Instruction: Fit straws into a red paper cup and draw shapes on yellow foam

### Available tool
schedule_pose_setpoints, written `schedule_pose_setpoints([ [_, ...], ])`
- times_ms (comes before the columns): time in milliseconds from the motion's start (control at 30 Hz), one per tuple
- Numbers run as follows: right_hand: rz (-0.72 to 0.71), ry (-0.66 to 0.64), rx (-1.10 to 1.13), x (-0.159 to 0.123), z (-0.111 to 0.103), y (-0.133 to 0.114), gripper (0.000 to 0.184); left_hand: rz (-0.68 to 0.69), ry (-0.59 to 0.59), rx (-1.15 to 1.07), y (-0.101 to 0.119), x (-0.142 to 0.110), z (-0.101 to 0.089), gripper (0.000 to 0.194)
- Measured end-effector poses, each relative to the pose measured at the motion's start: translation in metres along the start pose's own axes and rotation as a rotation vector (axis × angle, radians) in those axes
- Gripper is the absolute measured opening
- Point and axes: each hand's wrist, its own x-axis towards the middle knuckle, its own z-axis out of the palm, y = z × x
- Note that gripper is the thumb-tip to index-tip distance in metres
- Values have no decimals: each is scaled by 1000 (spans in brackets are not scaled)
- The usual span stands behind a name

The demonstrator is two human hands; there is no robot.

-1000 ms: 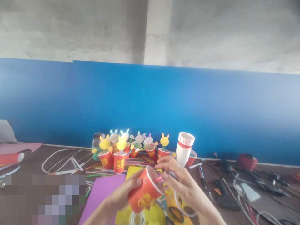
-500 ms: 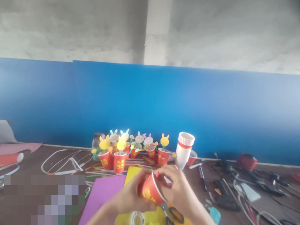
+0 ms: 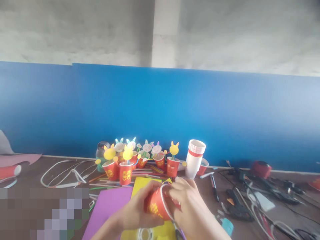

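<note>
My left hand (image 3: 136, 210) is wrapped round a red paper cup (image 3: 157, 204) with yellow print, tilted with its white rim facing right. My right hand (image 3: 188, 206) is closed over the cup's mouth, its fingers curled at the rim. What those fingers pinch, if anything, is hidden. Both hands hover above a yellow sheet (image 3: 142, 185) and a purple sheet (image 3: 107, 208) near the table's front. A tape roll (image 3: 145, 234) lies just below the hands.
Several red cups with paper animal heads on sticks (image 3: 140, 160) stand at the back by the blue wall. A stack of paper cups (image 3: 195, 158) is to their right. Pens, a glue gun (image 3: 237, 206) and cables lie right; white strips (image 3: 67, 171) lie left.
The cup has dropped lower and tipped further sideways. My right hand has moved from beside the rim to cover the cup's mouth. The view shifted slightly.
</note>
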Motion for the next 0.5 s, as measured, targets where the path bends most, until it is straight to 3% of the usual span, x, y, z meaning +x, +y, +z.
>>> schedule_pose_setpoints([
  [233,-40,-14,165,4,-7,-6,18,18,30,44,3,0,-4,60],
  [500,-9,31,71,3,-3,-10,20,16,-66,-125,1,-1,-6,61],
])
